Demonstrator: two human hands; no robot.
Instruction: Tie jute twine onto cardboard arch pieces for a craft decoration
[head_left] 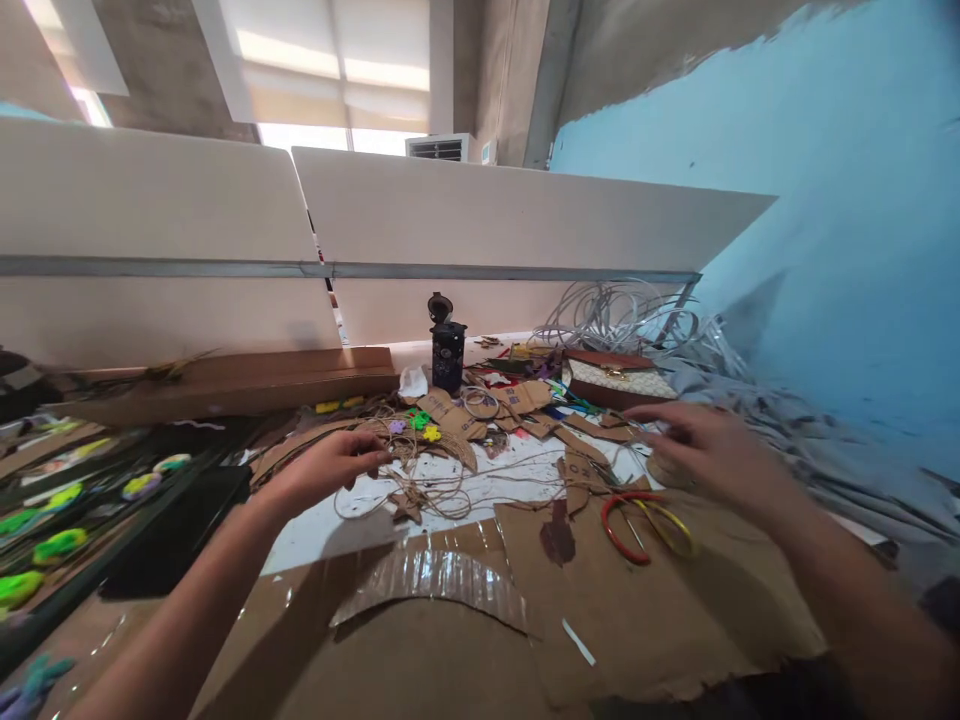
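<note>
Nearest to us lay a large torn sheet of cardboard, flat across the work surface, with a curved strip of corrugated card resting on top of it, apparently set down where it was cut. Just beyond, on the right of the sheet, the scissors with one red and one yellow handle loop lay untouched, close enough to be picked up quickly.

Our left hand reached forward with the fingers curled and pinched on the loose tangle of twine, which sprawled over the white tabletop between the cardboard scraps. Our right hand hovered with fingers spread over a round spool-like thing beside the scissors; it was blurred, so we cannot tell whether it gripped anything.

Farther on, small cut cardboard pieces and bright little shapes were scattered within arm's reach. Behind them stood a dark upright flask with its lid flipped open, and a patterned box, both parked clear of the cutting area. White cables piled against the partition.
</note>
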